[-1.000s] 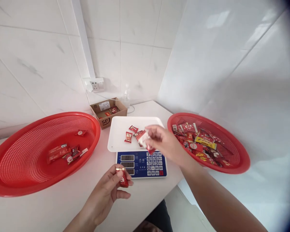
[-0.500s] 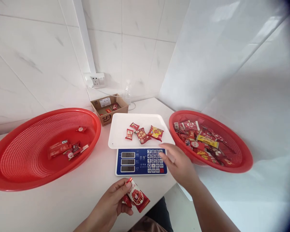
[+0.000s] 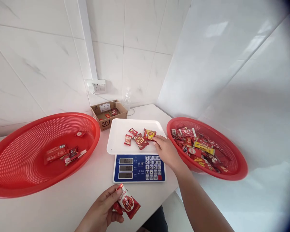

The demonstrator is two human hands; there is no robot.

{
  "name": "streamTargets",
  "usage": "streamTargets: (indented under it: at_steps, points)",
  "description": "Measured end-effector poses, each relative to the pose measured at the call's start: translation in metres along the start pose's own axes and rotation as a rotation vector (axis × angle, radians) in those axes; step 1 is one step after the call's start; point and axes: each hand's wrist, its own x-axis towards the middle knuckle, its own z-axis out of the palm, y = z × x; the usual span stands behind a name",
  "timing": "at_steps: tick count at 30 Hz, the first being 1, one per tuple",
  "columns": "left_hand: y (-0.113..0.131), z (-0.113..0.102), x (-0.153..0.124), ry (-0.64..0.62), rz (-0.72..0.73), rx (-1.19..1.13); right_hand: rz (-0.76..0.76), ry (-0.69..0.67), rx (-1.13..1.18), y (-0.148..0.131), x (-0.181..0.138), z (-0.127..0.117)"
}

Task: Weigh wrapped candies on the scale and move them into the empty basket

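Moved up-left since the earlier frame, my right hand meets the lower-right edge of the yellow-red packet mid-frame, long axis crosswise, whether pinched I can't tell; my farther left hand, bottom centre, pinches a white-red packet.

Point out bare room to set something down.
Bare tabletop lies between the left red basket and the scale, and behind the right half of the white tray, up to the wall. The tray's left edge is bare too. Crowded: the right basket, heaped with packets, and the tray's middle, where candies lie beside the right hand.
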Motion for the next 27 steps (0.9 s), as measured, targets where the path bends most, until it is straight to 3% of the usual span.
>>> streamTargets:
  at_steps: [6, 12, 23, 27]
  points:
    - [0.002, 0.004, 0.000, -0.013, 0.005, -0.024, -0.012, -0.016, 0.061, -0.015, 0.007, 0.000]
    - [0.002, -0.002, 0.002, 0.001, 0.007, -0.017, -0.166, -0.167, 0.096, -0.035, -0.006, 0.005]
    - [0.004, -0.004, 0.004, -0.017, 0.015, -0.017, -0.149, -0.030, 0.094, -0.014, -0.014, 0.002]
    - [0.004, -0.005, 0.005, -0.051, 0.017, 0.002, -0.178, 0.010, 0.072, -0.023, -0.007, 0.001]
